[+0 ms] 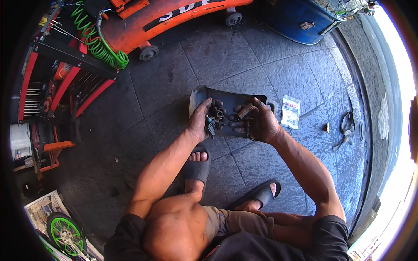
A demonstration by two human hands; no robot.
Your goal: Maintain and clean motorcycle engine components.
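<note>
My left hand (201, 118) is closed around a dark, greasy metal part (218, 114) with a round opening and a small bluish piece at its lower end. Palm up, my right hand (264, 123) holds a small brownish metal piece (246, 111) under its thumb, the blackened fingers pointing toward the left hand. The two parts are apart. Beneath both hands lies a shallow black tray (230, 94) on the floor, its middle mostly hidden by them. What the brownish piece is, I cannot tell.
A white and blue packet (291, 112) lies right of the tray, with a black strap (347, 126) farther right. An orange tank on wheels (174, 19), a green coiled hose (93, 41), a red tool rack (65, 82) and a blue drum (296, 21) stand around. My sandalled feet are close below.
</note>
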